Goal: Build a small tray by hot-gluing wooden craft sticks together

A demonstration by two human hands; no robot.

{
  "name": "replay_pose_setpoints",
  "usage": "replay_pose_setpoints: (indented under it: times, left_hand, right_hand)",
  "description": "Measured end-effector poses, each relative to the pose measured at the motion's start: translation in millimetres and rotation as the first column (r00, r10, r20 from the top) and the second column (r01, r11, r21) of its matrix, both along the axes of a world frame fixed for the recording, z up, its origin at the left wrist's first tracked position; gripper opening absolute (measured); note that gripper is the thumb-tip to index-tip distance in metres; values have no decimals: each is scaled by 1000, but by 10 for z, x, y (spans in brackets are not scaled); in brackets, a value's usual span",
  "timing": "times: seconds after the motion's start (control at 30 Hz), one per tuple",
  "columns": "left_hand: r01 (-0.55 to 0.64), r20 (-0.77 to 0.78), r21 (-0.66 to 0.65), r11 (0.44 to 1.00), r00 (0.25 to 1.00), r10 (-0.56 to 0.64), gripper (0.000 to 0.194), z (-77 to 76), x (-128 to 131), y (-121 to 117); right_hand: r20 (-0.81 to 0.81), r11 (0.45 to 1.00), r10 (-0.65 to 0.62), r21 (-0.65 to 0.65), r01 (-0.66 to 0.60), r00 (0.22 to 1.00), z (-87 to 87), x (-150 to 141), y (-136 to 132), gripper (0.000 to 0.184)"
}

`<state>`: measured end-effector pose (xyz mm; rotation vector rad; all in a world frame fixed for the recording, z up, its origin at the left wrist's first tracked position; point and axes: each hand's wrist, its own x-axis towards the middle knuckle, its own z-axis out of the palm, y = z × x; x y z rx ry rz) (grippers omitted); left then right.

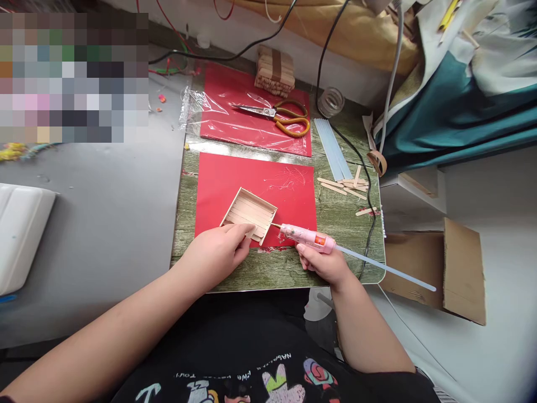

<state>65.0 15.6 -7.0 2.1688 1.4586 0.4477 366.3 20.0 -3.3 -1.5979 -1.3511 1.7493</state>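
A small tray built of wooden craft sticks (249, 214) lies on a red sheet of paper (289, 190). My left hand (218, 251) rests at its near edge, fingers curled against the sticks, holding it steady. In my right hand (325, 264) is a pink hot glue gun (306, 238), gripped tight. A clear glue stick (386, 268) juts from its back toward the right. The gun's metal nozzle touches the tray's right corner.
A second red sheet (255, 117) carries orange-handled scissors (285, 116) and clear plastic wrap. A bundle of craft sticks (274, 70), spare glue sticks (333, 148), loose wooden sticks (348, 187), a glass jar (330, 102) and black cables lie around. A cardboard box (444, 271) sits at right.
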Motion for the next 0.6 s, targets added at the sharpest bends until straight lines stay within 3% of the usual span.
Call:
replay_pose_setpoints:
  times: [0.6]
  left_hand:
    - [1, 7, 9, 1000, 1000, -1, 27, -44, -10, -10]
  right_hand:
    - [34, 999, 34, -8, -34, 999, 5, 26, 12, 48]
